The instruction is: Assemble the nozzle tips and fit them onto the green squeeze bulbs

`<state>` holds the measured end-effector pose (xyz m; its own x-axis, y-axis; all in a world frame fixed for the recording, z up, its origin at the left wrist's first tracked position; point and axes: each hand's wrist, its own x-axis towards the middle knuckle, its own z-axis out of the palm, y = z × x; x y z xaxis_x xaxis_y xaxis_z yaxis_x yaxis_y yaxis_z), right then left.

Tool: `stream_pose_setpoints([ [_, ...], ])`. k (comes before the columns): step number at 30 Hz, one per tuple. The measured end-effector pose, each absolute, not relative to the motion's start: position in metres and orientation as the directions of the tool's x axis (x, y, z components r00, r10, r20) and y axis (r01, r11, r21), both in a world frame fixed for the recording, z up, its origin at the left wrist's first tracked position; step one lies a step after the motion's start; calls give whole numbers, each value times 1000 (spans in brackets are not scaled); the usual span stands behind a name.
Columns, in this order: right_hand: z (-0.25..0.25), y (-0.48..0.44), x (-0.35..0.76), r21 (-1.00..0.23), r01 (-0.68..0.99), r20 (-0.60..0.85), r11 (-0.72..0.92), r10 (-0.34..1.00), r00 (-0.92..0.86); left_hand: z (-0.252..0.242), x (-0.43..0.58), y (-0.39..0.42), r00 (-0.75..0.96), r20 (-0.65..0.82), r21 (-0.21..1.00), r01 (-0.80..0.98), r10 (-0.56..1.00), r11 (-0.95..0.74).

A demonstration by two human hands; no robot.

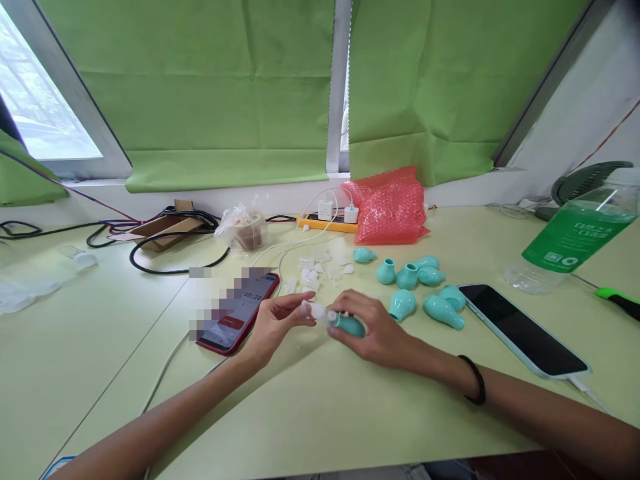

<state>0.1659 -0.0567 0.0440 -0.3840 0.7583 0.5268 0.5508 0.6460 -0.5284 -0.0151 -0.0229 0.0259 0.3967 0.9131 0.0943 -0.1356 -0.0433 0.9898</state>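
Work looked unfinished: left hand [280, 320] pinched white plastic piece [315, 310] by teal bulb [353, 326] gripped in right hand [373, 331], other bulbs [403, 305], loose white pieces [311, 276] lying apparently unjoined.

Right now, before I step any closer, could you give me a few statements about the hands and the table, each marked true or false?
1. The right hand holds a teal piece. True.
2. The left hand is empty. False: it pinches a small whitish piece.
3. The black wristband is on the left wrist. False: it is on the right.
4. The red bubble wrap lies farther back than the loose teal pieces. True.
5. The bottle has a red label. False: green.
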Motion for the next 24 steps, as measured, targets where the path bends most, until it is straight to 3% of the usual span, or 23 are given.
stream_pose_setpoints([
  [3,68,-39,180,-521,567,629,638,736,-250,25,-16,-22,378,134,988,-129,916,-91],
  [6,91,-9,207,-555,620,659,555,748,-80,25,-16,-25,376,145,982,61,915,-181],
  [10,101,32,253,-577,696,659,427,747,88,25,-14,-29,447,177,887,313,877,-338],
  [14,87,56,290,-448,877,592,174,793,145,22,-13,-32,610,307,656,420,730,-627],
  [18,66,63,307,-253,967,436,31,896,85,18,-14,-37,778,287,369,448,558,-815],
  [24,61,57,312,-217,976,377,-18,921,101,18,-13,-41,834,222,222,462,506,-859],
])
